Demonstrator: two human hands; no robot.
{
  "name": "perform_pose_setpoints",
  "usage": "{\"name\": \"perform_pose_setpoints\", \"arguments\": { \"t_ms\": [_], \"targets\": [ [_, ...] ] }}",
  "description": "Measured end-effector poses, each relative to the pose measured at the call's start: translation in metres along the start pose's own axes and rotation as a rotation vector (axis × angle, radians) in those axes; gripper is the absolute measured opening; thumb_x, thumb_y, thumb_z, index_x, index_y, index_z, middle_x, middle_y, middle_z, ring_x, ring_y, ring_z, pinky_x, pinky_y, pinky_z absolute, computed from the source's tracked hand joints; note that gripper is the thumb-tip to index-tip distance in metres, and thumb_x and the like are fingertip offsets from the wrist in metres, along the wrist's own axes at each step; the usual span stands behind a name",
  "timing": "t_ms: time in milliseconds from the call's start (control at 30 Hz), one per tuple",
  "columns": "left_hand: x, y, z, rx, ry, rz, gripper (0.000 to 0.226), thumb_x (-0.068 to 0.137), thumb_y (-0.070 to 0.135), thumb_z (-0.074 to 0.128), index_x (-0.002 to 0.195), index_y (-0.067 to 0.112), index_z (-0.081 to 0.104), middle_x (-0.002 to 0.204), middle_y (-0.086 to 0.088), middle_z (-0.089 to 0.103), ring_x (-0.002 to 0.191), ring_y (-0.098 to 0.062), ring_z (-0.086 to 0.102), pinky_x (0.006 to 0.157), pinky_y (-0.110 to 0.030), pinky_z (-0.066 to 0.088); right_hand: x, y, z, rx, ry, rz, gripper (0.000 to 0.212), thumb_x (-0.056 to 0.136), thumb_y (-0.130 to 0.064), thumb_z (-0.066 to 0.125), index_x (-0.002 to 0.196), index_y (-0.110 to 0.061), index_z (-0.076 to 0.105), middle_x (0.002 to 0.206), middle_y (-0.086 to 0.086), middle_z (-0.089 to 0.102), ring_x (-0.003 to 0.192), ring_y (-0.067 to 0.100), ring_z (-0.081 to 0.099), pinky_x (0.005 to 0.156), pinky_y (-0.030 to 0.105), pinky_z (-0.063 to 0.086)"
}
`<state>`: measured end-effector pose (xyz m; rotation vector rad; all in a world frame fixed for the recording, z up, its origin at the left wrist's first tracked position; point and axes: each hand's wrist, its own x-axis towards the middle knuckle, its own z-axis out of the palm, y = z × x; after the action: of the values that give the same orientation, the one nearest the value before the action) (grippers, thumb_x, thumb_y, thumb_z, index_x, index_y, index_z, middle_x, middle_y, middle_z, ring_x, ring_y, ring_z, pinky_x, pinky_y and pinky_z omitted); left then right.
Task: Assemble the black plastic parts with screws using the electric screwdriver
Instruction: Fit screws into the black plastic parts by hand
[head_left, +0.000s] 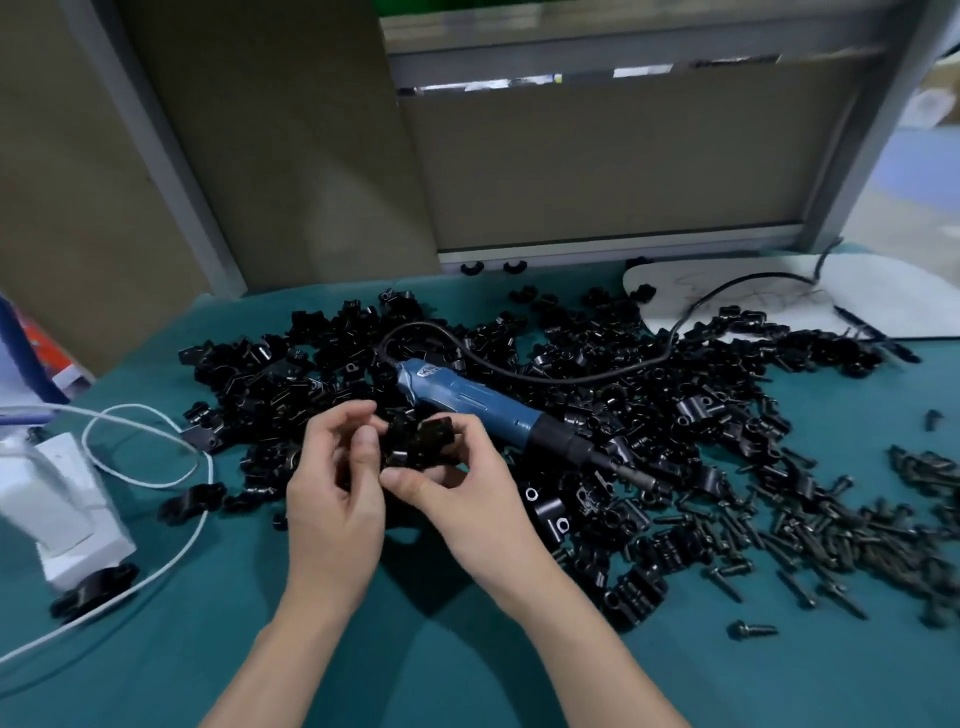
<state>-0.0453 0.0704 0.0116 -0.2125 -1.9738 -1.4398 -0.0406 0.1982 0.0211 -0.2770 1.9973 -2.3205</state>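
Note:
Both hands meet over the green table mat. My left hand (332, 483) and my right hand (467, 493) together pinch a small cluster of black plastic parts (413, 439) between fingertips and thumbs. Just behind them lies the blue electric screwdriver (467, 400), bit end pointing right, resting on a wide heap of black plastic parts (597, 374). Its black cable (519, 371) loops back across the heap. Several black screws (831, 535) are strewn at the right.
A white box (62, 499) and a white cable (156, 457) lie at the left. A white sheet (883, 296) with a pen sits at the back right. Grey-framed panels (597, 171) close off the back. The green mat (415, 649) shows bare nearest me.

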Motion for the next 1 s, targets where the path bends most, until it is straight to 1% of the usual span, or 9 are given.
{"name": "perform_pose_setpoints", "arguments": {
  "t_ms": [100,167,333,433,533,633,733,867,1000],
  "targets": [
    [0.0,-0.003,-0.002,-0.045,-0.023,-0.032,0.022,0.101,0.024,0.046,0.115,0.037,0.058,0.101,0.012,0.07,0.097,-0.008,0.067,0.08,-0.015,0.05,-0.004,0.001,-0.001,0.054,0.004,0.021,0.034,0.087,-0.013,0.081,0.103,-0.022,0.053,0.088,-0.017,0.07,0.084,0.0,0.066,0.077,0.018,0.055],
    [0.0,-0.005,-0.003,-0.054,-0.016,-0.059,0.021,0.1,0.031,0.046,0.114,0.039,0.058,0.101,0.01,0.071,0.097,-0.01,0.068,0.082,-0.019,0.052,-0.004,0.002,-0.001,0.144,0.018,0.041,0.032,0.089,-0.011,0.078,0.099,-0.021,0.05,0.098,-0.006,0.074,0.088,0.009,0.071,0.084,0.027,0.059],
    [-0.001,-0.002,-0.002,0.073,-0.086,-0.057,0.018,0.098,0.038,0.045,0.111,0.046,0.055,0.097,0.019,0.069,0.09,-0.006,0.068,0.076,-0.018,0.051,-0.004,-0.004,-0.007,0.457,0.036,0.055,0.028,0.093,0.0,0.066,0.096,-0.014,0.042,0.102,0.014,0.074,0.087,0.024,0.071,0.091,0.037,0.058],
    [-0.005,0.001,-0.003,0.182,-0.172,-0.008,0.021,0.101,0.029,0.047,0.11,0.048,0.052,0.092,0.018,0.068,0.082,-0.008,0.066,0.071,-0.027,0.05,-0.009,-0.017,-0.019,0.577,0.027,0.022,0.025,0.093,0.006,0.062,0.095,-0.013,0.046,0.1,0.016,0.072,0.08,0.022,0.07,0.085,0.034,0.059],
    [-0.015,0.014,0.001,0.324,-0.228,0.117,0.018,0.099,0.025,0.054,0.115,0.031,0.056,0.09,0.025,0.059,0.083,-0.006,0.058,0.071,-0.029,0.046,-0.03,-0.035,-0.049,0.663,0.074,-0.005,0.009,0.094,-0.01,0.067,0.097,-0.009,0.058,0.103,0.018,0.071,0.08,0.021,0.07,0.084,0.035,0.06],
    [-0.031,0.036,0.017,0.439,-0.335,0.168,0.023,0.098,0.037,0.051,0.118,0.028,0.057,0.087,0.027,0.051,0.091,0.001,0.049,0.079,-0.029,0.043,-0.062,-0.042,-0.09,0.619,0.172,0.008,0.014,0.095,-0.022,0.066,0.094,-0.01,0.071,0.101,0.015,0.072,0.082,0.021,0.071,0.083,0.035,0.061],
    [-0.045,0.046,0.034,0.641,-0.559,0.156,0.057,0.096,0.066,0.028,0.138,0.033,0.046,0.108,0.019,0.05,0.105,-0.003,0.045,0.098,-0.029,0.035,-0.087,-0.042,-0.122,0.537,0.254,-0.002,0.005,0.087,-0.017,0.066,0.085,-0.018,0.07,0.097,0.009,0.071,0.082,0.02,0.071,0.079,0.031,0.062],
    [-0.047,0.04,0.042,0.785,-0.666,0.11,0.078,0.087,0.082,0.019,0.151,0.039,0.032,0.122,0.017,0.038,0.119,-0.005,0.033,0.106,-0.028,0.028,-0.089,-0.039,-0.134,0.48,0.327,-0.056,0.024,0.085,-0.015,0.065,0.107,-0.02,0.07,0.099,0.004,0.075,0.077,0.014,0.069,0.069,0.024,0.06],
    [-0.045,0.04,0.044,0.72,-0.67,0.078,0.07,0.09,0.077,0.031,0.148,0.038,0.035,0.123,0.021,0.036,0.118,-0.001,0.027,0.109,-0.026,0.028,-0.079,-0.036,-0.129,0.461,0.301,-0.035,0.036,0.088,-0.021,0.063,0.123,-0.019,0.071,0.103,0.008,0.076,0.078,0.012,0.067,0.067,0.022,0.057]
  ]
}}
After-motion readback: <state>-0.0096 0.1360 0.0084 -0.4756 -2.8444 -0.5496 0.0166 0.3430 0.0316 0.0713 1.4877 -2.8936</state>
